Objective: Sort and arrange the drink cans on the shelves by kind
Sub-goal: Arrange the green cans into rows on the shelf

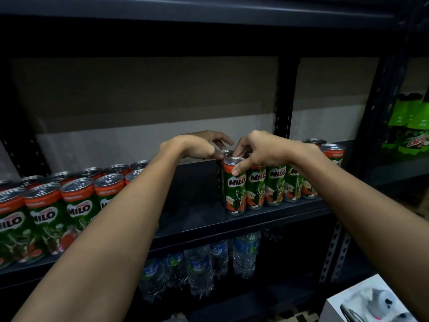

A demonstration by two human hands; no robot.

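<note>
1. Fingers [240,169] of the right hand [262,151] pinch the top of the front Milo can [234,187], centre-right of the frame; the left hand [197,145] curls its fingers around the can behind [224,153].
2. Step, I'd judge: squaring up the right-hand Milo row [278,182] on the shelf [197,219].
3. Next likely needs closing the gap toward the lower-left cans [76,201].

Both arms outstretched, hands close together, left hand [199,146] and right hand [260,151] fingers curled downward

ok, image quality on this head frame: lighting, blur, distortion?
Head view: dim and uneven, upper shelf bay nearly black; Milo cans legible at centre, glare on lids of the left cans; wide-angle bends the edges; water bottles below are murky.
</note>
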